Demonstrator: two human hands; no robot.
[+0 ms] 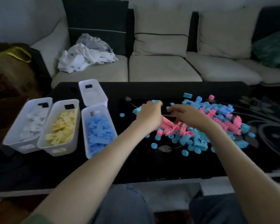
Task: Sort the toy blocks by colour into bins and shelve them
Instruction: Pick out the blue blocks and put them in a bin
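1. Left hand (149, 114): the fingers are curled round a few blue blocks (155, 101), which poke out at its far and left edges. It probably holds a handful so that several blocks go over in one trip. Motion blur hides the exact grip.
2. Right hand (187, 113): it is just at three o'clock of the left hand, palm down over the mixed pile (217, 113). Its fingers reach into the pile, but blur makes it impossible to tell whether they pinch a piece or lie apart.
3. Mixed pile: blue blocks and pink blocks (170, 125) are heaped together on the black table (136, 172), running from the hands out toward three o'clock. Loose blue rings (154, 145) lie scattered along its six o'clock edge.
4. Blue bin (87, 147): it stands near the left hand at nine o'clock and is well filled. It is presumably where the handful will go, set within easy reach.
5. Yellow bin (58, 151) and white bin (23, 147): they stand side by side farther toward nine o'clock, each holding a single colour.
6. Empty bin (95, 101): it stands at twelve o'clock of the blue bin and is likely reserved for pink.
7. Progress: sorting looks well along, with blue and pink left to do. No shelf is in view.
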